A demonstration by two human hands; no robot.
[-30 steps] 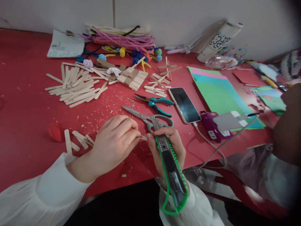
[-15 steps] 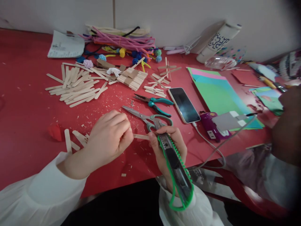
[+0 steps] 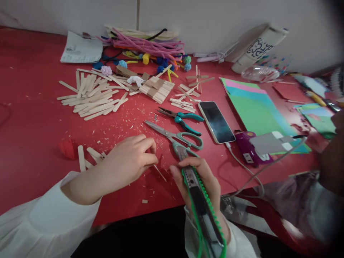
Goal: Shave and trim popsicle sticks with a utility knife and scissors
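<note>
Between its thumb and fingers, my left hand (image 3: 135,154) pinches a thin wooden craft stick (image 3: 160,173), seen nearly edge-on and pointing right, just above the red table. My right hand (image 3: 205,179) is wrapped round a green utility knife (image 3: 200,199), its metal tip pointing away from me over the scissors' handle. A gap separates the stick from my right fingertips. Grey-green scissors (image 3: 172,134) and teal pliers (image 3: 182,118) lie just beyond my hands. Left of my left wrist are a few loose craft sticks (image 3: 81,157) and a red scrap (image 3: 67,149).
Piled craft sticks (image 3: 94,96), a bundle of sticks (image 3: 156,89) and pink pipe cleaners (image 3: 150,46) lie towards the wall. A phone (image 3: 216,122), its cable, a purple power strip (image 3: 248,147) and coloured paper (image 3: 255,104) are right. Another person's arm (image 3: 328,161) rests at far right.
The craft stick has come away from my right fingers and now angles down to the right in my left hand. My right hand with the knife has moved slightly lower; the view has shifted a little.
</note>
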